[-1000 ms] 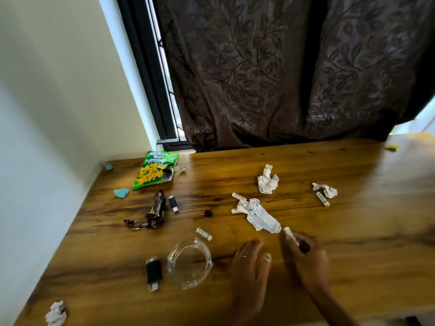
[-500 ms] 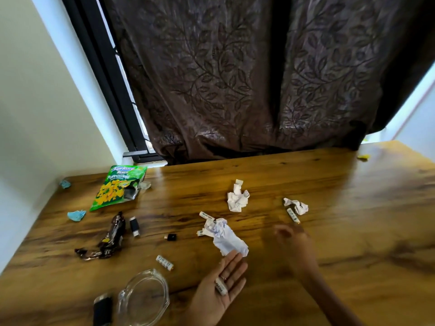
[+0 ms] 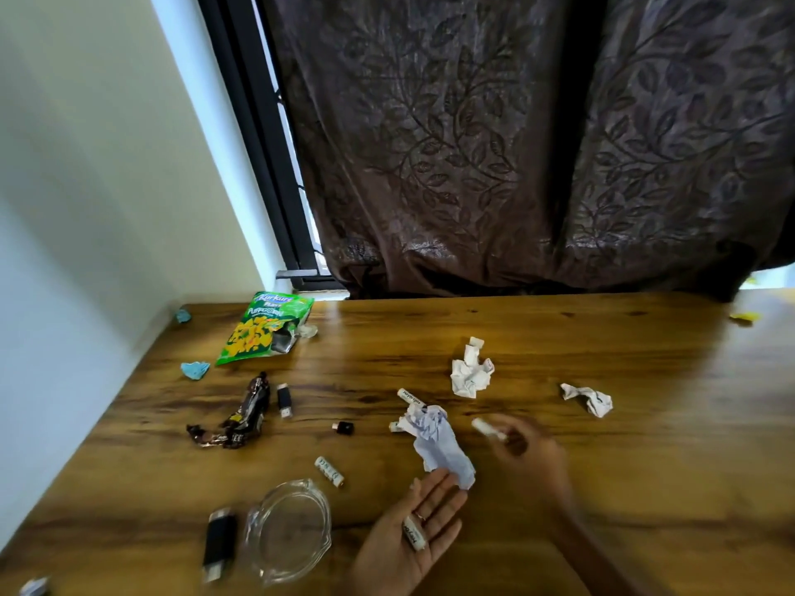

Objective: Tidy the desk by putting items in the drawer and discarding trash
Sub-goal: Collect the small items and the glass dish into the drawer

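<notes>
Wall edge: two small crumpled blue paper scraps, one in the corner at ten o'clock on the wooden desk, the other just nearer.
Snack bag: a green and yellow foil puffcorn packet lies flat at eleven o'clock, torn open at its right side.
Wrapper: a twisted dark brown foil candy wrapper lies at nine o'clock, with a small black USB stick just beside it on the right.
Near corner: a crumpled white paper ball sits at seven o'clock, partly cut off.
Front left: a black rectangular lighter-shaped device lies beside a clear glass ashtray.
Centre: a tiny black adapter, and a white cylindrical battery just beyond the ashtray.
Left hand: the left hand is palm up with fingers relaxed; a white printed battery rests on the palm.
Paper: a crumpled white and pale lilac paper sheet touches the left fingertips; two more white batteries poke from under it.
Paper ball: a crumpled white paper wad sits at twelve o'clock.
Right hand: the right hand, blurred, pinches a small white battery at its fingertips.
Far right: a crumpled printed white paper at two o'clock; a yellow scrap near the far edge.
</notes>
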Demonstrator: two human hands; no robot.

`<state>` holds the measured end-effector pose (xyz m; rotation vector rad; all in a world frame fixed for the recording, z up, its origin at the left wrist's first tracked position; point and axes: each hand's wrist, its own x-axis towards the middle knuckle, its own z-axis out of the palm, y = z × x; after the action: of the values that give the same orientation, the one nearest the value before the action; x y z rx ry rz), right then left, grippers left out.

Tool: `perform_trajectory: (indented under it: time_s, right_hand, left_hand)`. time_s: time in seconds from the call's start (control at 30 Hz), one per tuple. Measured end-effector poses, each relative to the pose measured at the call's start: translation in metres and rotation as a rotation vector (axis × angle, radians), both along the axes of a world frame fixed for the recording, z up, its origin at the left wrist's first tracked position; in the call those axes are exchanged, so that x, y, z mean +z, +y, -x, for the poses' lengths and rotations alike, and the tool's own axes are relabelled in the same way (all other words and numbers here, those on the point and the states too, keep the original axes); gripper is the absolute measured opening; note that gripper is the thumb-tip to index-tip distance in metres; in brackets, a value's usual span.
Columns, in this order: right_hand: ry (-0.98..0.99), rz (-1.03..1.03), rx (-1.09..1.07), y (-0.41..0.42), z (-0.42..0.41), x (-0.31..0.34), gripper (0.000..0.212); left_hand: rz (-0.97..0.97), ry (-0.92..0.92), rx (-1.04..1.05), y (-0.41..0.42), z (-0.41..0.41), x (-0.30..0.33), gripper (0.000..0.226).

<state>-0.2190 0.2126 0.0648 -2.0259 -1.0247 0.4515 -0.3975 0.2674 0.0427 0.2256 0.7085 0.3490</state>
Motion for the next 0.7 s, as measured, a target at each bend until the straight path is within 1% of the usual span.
perform_trajectory:
  time_s: [0.1, 0.13, 0.2, 0.27, 0.33, 0.4, 0.5, 0.53, 0.6, 0.7]
  right_hand:
    - [-0.015, -0.133, 0.201, 0.01, 0.054, 0.007, 0.021]
    - [-0.028, -0.149, 0.273, 0.014, 0.067, 0.007, 0.018]
    - [-0.093, -0.131, 0.419, 0.021, 0.083, 0.003, 0.022]
    - [-0.161, -0.131, 0.481, 0.029, 0.089, -0.001, 0.028]
    - [-0.265, -0.137, 0.438, 0.039, 0.087, -0.006, 0.029]
    - [-0.485, -0.097, 0.38, 0.049, 0.078, -0.012, 0.027]
    - [-0.683, 0.129, 0.34, 0.058, 0.063, -0.018, 0.026]
    - [-0.712, 0.17, 0.328, 0.058, 0.058, -0.022, 0.025]
    - [-0.707, 0.234, 0.302, 0.057, 0.047, -0.028, 0.029]
    - [-0.695, 0.27, 0.221, 0.057, 0.033, -0.032, 0.033]
  left_hand:
    - [-0.002, -0.063, 0.115, 0.003, 0.009, 0.008, 0.043]
    - [-0.004, -0.07, 0.149, 0.005, 0.012, 0.012, 0.043]
    - [-0.021, -0.07, 0.183, 0.009, 0.019, 0.016, 0.046]
    - [-0.033, -0.043, 0.2, 0.014, 0.025, 0.016, 0.049]
    - [-0.033, -0.011, 0.237, 0.02, 0.032, 0.011, 0.051]
    - [-0.044, 0.002, 0.258, 0.026, 0.038, 0.01, 0.049]
    - [-0.098, 0.03, 0.224, 0.032, 0.045, 0.012, 0.042]
    - [-0.102, 0.039, 0.214, 0.034, 0.046, 0.012, 0.04]
    - [-0.102, 0.038, 0.204, 0.038, 0.046, 0.014, 0.04]
    - [-0.102, 0.03, 0.193, 0.046, 0.043, 0.017, 0.04]
